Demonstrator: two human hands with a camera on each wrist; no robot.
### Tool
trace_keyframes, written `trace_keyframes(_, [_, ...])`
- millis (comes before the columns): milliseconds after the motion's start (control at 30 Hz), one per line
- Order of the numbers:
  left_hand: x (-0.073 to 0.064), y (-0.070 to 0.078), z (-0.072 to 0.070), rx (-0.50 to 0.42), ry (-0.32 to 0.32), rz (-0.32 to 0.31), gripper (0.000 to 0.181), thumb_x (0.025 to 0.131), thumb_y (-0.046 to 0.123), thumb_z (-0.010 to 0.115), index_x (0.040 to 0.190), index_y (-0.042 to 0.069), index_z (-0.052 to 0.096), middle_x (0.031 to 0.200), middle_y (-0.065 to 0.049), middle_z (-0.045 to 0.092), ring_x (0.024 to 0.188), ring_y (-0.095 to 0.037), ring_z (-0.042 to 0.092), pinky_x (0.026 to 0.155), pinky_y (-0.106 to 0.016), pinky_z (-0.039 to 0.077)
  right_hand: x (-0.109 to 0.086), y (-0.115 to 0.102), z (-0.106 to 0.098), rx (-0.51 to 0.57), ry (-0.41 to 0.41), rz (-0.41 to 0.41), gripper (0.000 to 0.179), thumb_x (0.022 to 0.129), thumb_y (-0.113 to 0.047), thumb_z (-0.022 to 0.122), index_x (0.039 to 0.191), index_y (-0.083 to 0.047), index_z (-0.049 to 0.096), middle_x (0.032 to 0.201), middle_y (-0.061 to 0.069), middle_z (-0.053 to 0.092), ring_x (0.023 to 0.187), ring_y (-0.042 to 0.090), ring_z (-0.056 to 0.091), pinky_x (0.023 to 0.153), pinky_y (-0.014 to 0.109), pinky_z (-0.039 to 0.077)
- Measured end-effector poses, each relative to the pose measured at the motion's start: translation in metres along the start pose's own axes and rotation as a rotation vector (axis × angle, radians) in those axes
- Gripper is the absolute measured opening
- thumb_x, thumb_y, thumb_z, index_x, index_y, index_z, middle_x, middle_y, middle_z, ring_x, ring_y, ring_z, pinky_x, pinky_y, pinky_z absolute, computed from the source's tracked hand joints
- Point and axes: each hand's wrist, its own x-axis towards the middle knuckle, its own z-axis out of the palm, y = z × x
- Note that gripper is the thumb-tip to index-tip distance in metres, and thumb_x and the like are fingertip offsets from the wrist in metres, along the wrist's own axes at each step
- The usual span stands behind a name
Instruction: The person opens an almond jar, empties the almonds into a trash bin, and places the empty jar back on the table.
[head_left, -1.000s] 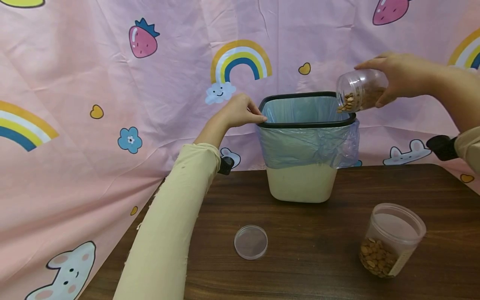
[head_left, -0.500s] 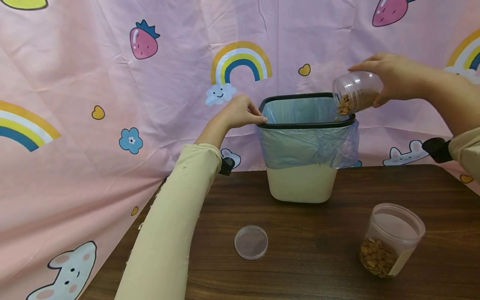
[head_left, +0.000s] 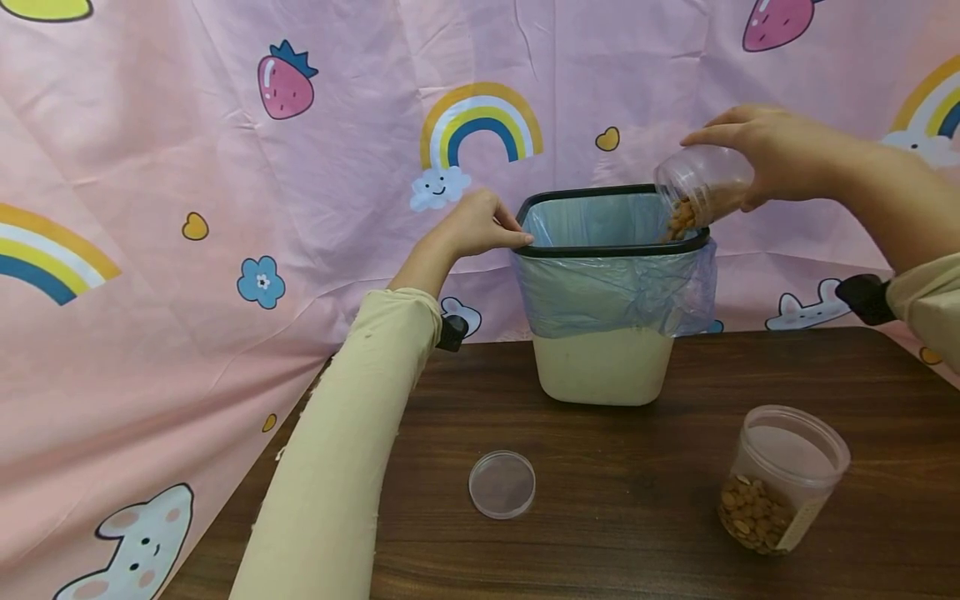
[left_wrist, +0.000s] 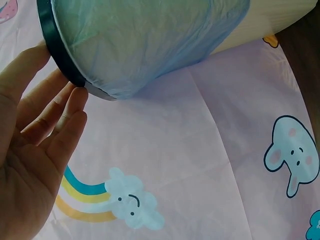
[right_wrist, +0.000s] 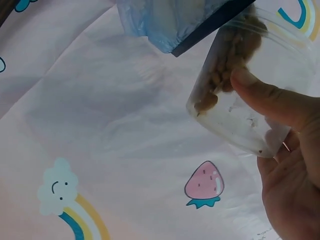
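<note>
In the head view my right hand (head_left: 795, 154) grips a clear plastic jar (head_left: 716, 171) by its base end. The jar is tilted with its mouth down over the right rim of the trash can (head_left: 606, 367). Flat brown pieces (head_left: 681, 218) have slid to its mouth. In the right wrist view my thumb (right_wrist: 265, 97) lies along the jar's side, with brown pieces (right_wrist: 227, 60) inside. My left hand (head_left: 474, 225) pinches the can's black rim (head_left: 611, 250) at the left corner. In the left wrist view the fingers (left_wrist: 70, 135) meet the rim (left_wrist: 57, 47).
A blue bag (head_left: 600, 292) lines the can and folds over its rim. On the dark wooden table (head_left: 600, 517) lie a clear round lid (head_left: 502, 485) and, at right, a second open jar (head_left: 787, 467) partly filled with brown pieces. A printed pink cloth (head_left: 345, 167) hangs behind.
My right hand has moved left with the jar, tipping it further over the can, and the pieces have shifted toward its mouth. The left hand stays on the rim.
</note>
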Motion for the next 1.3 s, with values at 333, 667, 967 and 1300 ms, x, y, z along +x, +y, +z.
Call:
trace_keyframes(333, [-0.001,0.001,0.001,-0.002,0.006,-0.002,0.023,0.082,0.019,0.070,0.092,-0.001,0.073,0.089,-0.013,0.068,0.082,-0.018,0.056,0.071,-0.029,0.045,0.002,-0.008,-0.001,-0.045,0.005,-0.043,0.095,0.050,0.016,0.080,0.135,-0.001,0.039,0.131,0.032,0.033,0.120,0.051,0.025,0.096,0.064,0.022])
trace_keyframes(667, [-0.003,0.001,0.000,-0.005,0.009,-0.020,0.024,0.082,0.021,0.070,0.092,-0.001,0.073,0.089,-0.012,0.068,0.083,-0.018,0.057,0.073,-0.030,0.046,-0.001,-0.012,-0.003,-0.092,0.033,-0.075,0.091,0.050,0.017,0.080,0.131,-0.002,0.043,0.129,0.031,0.036,0.118,0.050,0.028,0.094,0.064,0.025])
trace_keyframes(967, [-0.003,0.001,0.001,-0.007,0.006,-0.026,0.024,0.082,0.021,0.069,0.093,-0.001,0.072,0.090,-0.012,0.068,0.083,-0.017,0.055,0.072,-0.029,0.045,-0.005,-0.010,-0.007,-0.172,0.032,-0.061,0.090,0.057,0.017,0.077,0.135,-0.005,0.038,0.136,0.031,0.029,0.129,0.047,0.016,0.094,0.065,0.021])
trace_keyframes(1300, [-0.003,0.001,0.000,-0.010,0.004,-0.024,0.024,0.083,0.021,0.069,0.094,-0.001,0.072,0.092,-0.012,0.068,0.085,-0.017,0.056,0.073,-0.030,0.046,-0.003,-0.019,-0.008,-0.315,0.071,-0.170,0.084,0.060,0.021,0.070,0.134,-0.004,0.040,0.136,0.029,0.031,0.130,0.043,0.019,0.098,0.058,0.022])
